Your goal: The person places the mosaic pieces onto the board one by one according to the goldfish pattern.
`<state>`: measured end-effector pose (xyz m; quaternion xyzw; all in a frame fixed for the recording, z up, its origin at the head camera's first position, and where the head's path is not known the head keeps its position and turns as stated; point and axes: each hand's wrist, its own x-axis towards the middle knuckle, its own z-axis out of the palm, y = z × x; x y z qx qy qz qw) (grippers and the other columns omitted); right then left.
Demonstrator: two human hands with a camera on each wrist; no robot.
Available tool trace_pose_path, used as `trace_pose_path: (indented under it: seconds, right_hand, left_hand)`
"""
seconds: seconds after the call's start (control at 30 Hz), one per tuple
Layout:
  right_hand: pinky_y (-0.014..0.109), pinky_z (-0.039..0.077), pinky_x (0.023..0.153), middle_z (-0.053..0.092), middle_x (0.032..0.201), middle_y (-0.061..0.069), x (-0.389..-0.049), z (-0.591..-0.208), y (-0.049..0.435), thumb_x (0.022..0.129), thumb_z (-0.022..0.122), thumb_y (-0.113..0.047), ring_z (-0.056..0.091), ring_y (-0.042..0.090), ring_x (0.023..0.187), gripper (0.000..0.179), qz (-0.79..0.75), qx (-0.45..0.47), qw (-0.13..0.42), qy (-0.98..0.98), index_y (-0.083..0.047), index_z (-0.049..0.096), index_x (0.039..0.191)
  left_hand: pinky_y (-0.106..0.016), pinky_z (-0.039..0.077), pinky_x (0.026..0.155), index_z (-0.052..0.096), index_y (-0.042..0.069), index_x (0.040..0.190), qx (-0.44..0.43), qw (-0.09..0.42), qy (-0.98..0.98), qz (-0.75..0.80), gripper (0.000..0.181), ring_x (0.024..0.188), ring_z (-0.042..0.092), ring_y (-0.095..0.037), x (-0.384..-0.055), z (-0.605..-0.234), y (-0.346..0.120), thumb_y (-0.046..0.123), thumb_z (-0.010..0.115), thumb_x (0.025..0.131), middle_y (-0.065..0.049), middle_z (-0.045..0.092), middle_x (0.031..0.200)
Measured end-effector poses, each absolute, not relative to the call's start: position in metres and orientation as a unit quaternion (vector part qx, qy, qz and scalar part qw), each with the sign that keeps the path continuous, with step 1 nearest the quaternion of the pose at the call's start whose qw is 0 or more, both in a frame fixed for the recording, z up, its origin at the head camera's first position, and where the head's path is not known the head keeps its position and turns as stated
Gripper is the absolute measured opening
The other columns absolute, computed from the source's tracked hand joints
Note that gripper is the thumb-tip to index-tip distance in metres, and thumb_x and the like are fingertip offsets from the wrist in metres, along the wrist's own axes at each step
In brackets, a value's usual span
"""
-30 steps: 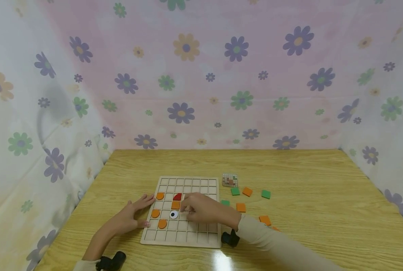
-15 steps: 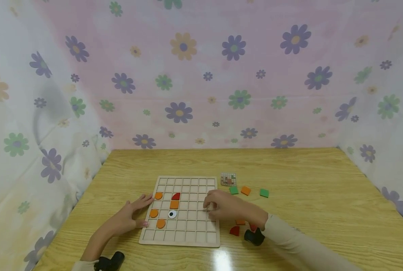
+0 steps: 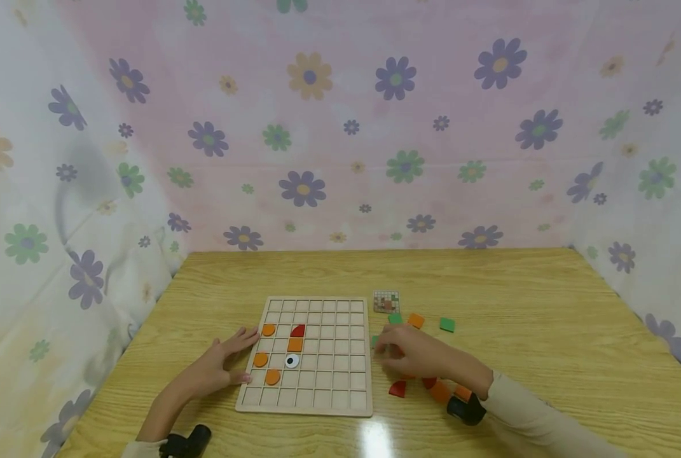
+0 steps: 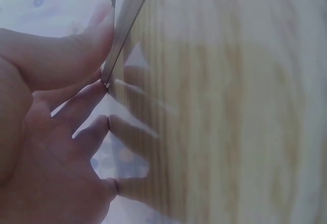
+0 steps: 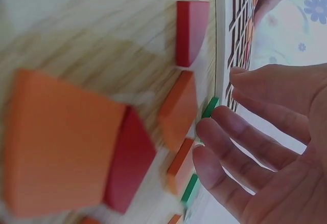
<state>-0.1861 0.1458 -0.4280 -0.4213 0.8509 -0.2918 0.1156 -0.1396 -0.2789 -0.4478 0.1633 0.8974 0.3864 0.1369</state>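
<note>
A wooden grid board (image 3: 323, 399) lies on the table in the head view. In its cells sit a red quarter-circle tile (image 3: 298, 331), an orange square tile (image 3: 295, 345), a white eye disc (image 3: 292, 360) and 3 orange discs (image 3: 273, 377). My left hand (image 3: 220, 366) touches the board's left edge with fingers spread. Just right of the board, my right hand (image 3: 417, 353) is over loose tiles with fingers loosely bent, nothing held. In the right wrist view, an orange tile (image 5: 179, 109) and a green tile (image 5: 210, 107) lie close to the fingertips.
Several loose tiles lie right of the board, among them a red quarter-circle (image 3: 397, 388) near its edge and a green square (image 3: 447, 324) farther right. A small patterned grid card (image 3: 386, 301) lies beside the board's upper right corner. Flowered cloth surrounds the table.
My right hand has moved rightward from beside the eye disc, across the board, to the loose tiles. My left hand stays at the board's left edge.
</note>
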Motion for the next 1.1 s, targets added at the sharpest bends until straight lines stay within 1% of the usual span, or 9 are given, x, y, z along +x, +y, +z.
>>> trace_pose_path:
  seconds: [0.3,0.43,0.6,0.77,0.97,1.1]
  right_hand:
    - [0.021,0.052,0.070,0.068,0.105,0.002,-0.179,-0.427,0.164,0.097,0.072,-0.008,0.055,0.001,0.081,0.015,-0.304,-0.405,0.116,0.854,-0.006,0.075,0.111]
    - [0.019,0.050,0.066,0.067,0.102,-0.001,-0.175,-0.430,0.167,0.096,0.073,-0.009,0.052,0.002,0.076,0.015,-0.317,-0.399,0.120,0.852,-0.007,0.076,0.110]
    - [0.018,0.049,0.063,0.068,0.097,-0.001,-0.168,-0.434,0.168,0.094,0.075,-0.007,0.051,0.000,0.074,0.013,-0.308,-0.416,0.106,0.849,-0.008,0.077,0.107]
    - [0.016,0.047,0.063,0.063,0.092,-0.007,-0.157,-0.435,0.169,0.094,0.075,-0.009,0.048,-0.003,0.073,0.010,-0.301,-0.415,0.112,0.851,-0.012,0.077,0.104]
    - [0.016,0.049,0.066,0.064,0.096,-0.010,-0.145,-0.439,0.167,0.093,0.078,-0.013,0.049,-0.005,0.080,0.009,-0.299,-0.426,0.105,0.847,-0.015,0.077,0.102]
    - [0.017,0.051,0.068,0.062,0.095,-0.011,-0.140,-0.442,0.164,0.090,0.080,-0.009,0.050,-0.005,0.081,0.012,-0.294,-0.423,0.092,0.852,-0.017,0.076,0.098]
  left_hand:
    - [-0.081,-0.010,0.114,0.041,-0.001,0.157,0.161,0.140,0.896,0.389,0.082,0.154,0.010,-0.054,-0.140,-0.448,-0.279,0.018,0.081,0.088,-0.028,0.026,0.166]
    - [-0.080,-0.010,0.115,0.042,0.000,0.157,0.157,0.140,0.897,0.389,0.081,0.155,0.010,-0.054,-0.139,-0.448,-0.279,0.018,0.081,0.088,-0.027,0.027,0.167]
    - [-0.080,-0.010,0.115,0.043,0.000,0.156,0.154,0.141,0.896,0.393,0.081,0.155,0.011,-0.053,-0.138,-0.449,-0.279,0.018,0.081,0.087,-0.027,0.027,0.166]
    - [-0.080,-0.011,0.114,0.043,-0.001,0.156,0.157,0.138,0.893,0.399,0.082,0.154,0.010,-0.054,-0.137,-0.449,-0.280,0.018,0.081,0.087,-0.029,0.028,0.166]
    - [-0.081,-0.012,0.113,0.043,-0.001,0.156,0.161,0.138,0.890,0.404,0.082,0.154,0.009,-0.054,-0.138,-0.450,-0.280,0.019,0.081,0.087,-0.029,0.027,0.166]
    - [-0.081,-0.012,0.113,0.043,0.000,0.156,0.162,0.136,0.891,0.401,0.082,0.154,0.009,-0.054,-0.140,-0.450,-0.280,0.020,0.081,0.087,-0.028,0.027,0.166]
